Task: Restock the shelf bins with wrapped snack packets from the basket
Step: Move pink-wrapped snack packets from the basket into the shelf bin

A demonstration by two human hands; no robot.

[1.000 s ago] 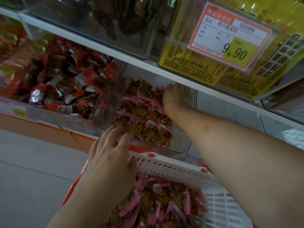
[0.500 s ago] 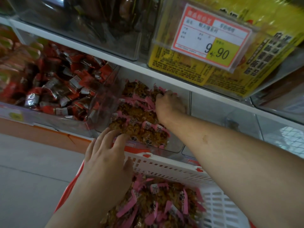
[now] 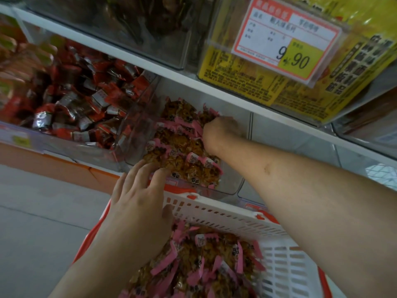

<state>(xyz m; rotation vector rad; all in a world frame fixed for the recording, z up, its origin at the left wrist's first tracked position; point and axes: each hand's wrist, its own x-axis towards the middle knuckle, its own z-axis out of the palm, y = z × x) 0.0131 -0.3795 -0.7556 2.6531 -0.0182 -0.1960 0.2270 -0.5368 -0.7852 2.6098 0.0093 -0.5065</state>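
Note:
A clear shelf bin (image 3: 231, 186) on the lower shelf holds brown snack packets with pink ends (image 3: 182, 147). My right hand (image 3: 221, 134) reaches deep into this bin, its fingers curled down into the pile of packets; the fingertips are hidden among them. My left hand (image 3: 139, 203) lies with fingers spread and straight over the near-left corner of the white and red basket (image 3: 225, 214), fingertips touching the bin's front lip. The basket sits just below the bin, with many of the same pink-ended packets (image 3: 204, 265) in it.
To the left, a neighbouring clear bin (image 3: 71, 145) is full of red and silver packets. The white shelf board (image 3: 193, 80) above carries more bins and a price tag reading 9.90 (image 3: 285, 39). An empty clear bin (image 3: 290, 145) sits to the right. Grey floor lies lower left.
My right hand's fingers have curled from straight at the bin's back wall down into the packet pile, drawing back slightly. My left hand has stayed on the basket corner.

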